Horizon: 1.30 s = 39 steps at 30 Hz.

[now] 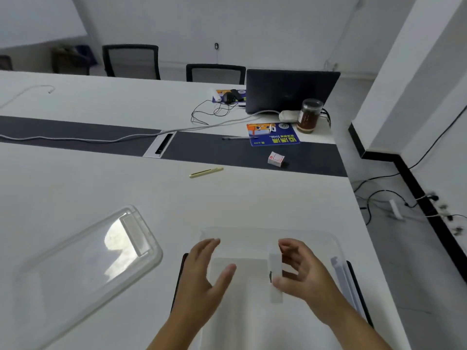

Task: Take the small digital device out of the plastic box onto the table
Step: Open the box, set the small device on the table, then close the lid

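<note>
The office held a long white desk (75, 185) with a dark strip across it; a laptop (290, 92), a jar (308, 116) and a gold pen (206, 172) lay well beyond the work area. The clear box (336, 245) stood at the near edge, its lid (83, 258) off and lying flat to the left. The device (275, 263), a small pale slab, stood nearly upright inside the box outline, clamped between the thumb and fingers of the right hand (300, 274). Whether it had cleared the rim could not be told, since the walls were nearly invisible. The left hand (204, 276) hovered open over the box's left side, fingers spread, holding nothing; contact with the wall could not be confirmed. For a clean step, the right hand likely needed to lift straight up until the device was above the rim, then travel sideways to bare desk. The free area between lid and box appeared suitable. The left hand would best steady the box, as a light container could shift or tip if the device caught the rim. The pinch on the smooth narrow faces looked liable to slip.
</note>
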Each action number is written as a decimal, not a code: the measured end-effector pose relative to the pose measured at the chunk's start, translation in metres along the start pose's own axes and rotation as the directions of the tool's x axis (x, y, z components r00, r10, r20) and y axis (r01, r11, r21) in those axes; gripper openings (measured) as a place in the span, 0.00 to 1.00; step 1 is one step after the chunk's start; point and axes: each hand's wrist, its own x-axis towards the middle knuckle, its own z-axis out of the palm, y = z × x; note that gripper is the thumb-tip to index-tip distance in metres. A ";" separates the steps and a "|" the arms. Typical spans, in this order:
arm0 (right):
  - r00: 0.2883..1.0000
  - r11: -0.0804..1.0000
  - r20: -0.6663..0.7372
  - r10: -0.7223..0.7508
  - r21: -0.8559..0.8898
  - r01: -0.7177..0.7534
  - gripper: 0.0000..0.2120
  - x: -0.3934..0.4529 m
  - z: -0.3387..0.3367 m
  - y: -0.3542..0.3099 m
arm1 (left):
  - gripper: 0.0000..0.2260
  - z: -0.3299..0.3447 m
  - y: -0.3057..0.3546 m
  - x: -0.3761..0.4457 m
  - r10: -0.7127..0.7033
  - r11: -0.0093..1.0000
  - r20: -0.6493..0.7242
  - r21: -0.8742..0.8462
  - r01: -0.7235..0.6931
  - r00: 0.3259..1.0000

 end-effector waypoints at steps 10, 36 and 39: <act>0.993 0.980 0.093 -0.066 -0.183 0.082 0.24 -0.019 -0.012 -0.018 | 0.24 0.014 0.040 0.003 0.034 0.904 0.402 -0.402 0.143 0.915; 0.995 0.999 0.085 -0.051 0.021 0.050 0.30 -0.022 -0.018 -0.019 | 0.21 0.021 0.042 0.017 0.024 0.813 0.417 -0.537 0.225 0.908; 0.996 0.998 0.080 -0.037 0.054 0.032 0.33 -0.018 -0.019 -0.014 | 0.24 0.023 0.040 0.017 -0.001 0.755 0.418 -0.595 0.275 0.909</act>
